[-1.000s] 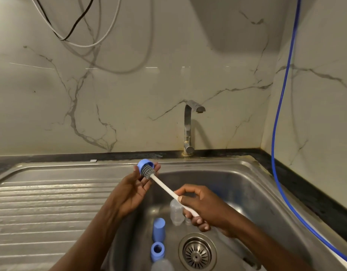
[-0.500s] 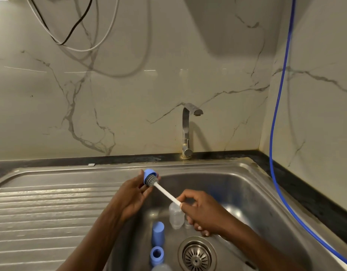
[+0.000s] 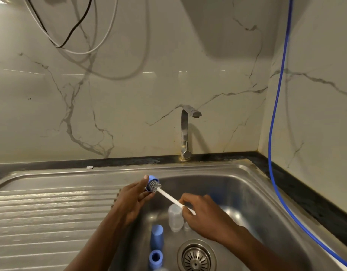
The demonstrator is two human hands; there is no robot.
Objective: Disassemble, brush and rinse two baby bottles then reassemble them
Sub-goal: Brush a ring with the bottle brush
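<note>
My left hand (image 3: 132, 200) pinches a small blue bottle ring (image 3: 150, 180) above the sink's left wall. The grey bristle head (image 3: 154, 186) of a white-handled brush (image 3: 171, 198) is pushed into the ring's opening. My right hand (image 3: 204, 217) grips the far end of the brush handle. Down in the basin a clear bottle (image 3: 175, 217) lies near the middle, partly behind my right hand. A blue cap (image 3: 157, 238) stands beside it, and a second blue ring (image 3: 155, 258) sits at the bottom edge.
The steel sink (image 3: 247, 192) has a round drain strainer (image 3: 196, 258) at its bottom. A ribbed draining board (image 3: 41, 212) stretches to the left. A chrome tap (image 3: 186, 130) rises from the back ledge, not running. A blue hose (image 3: 274, 133) hangs down the right wall.
Both hands and the brush shifted slightly lower in the view as the camera tilted up. The brush head stays inside the blue ring; the parts in the basin have not moved.
</note>
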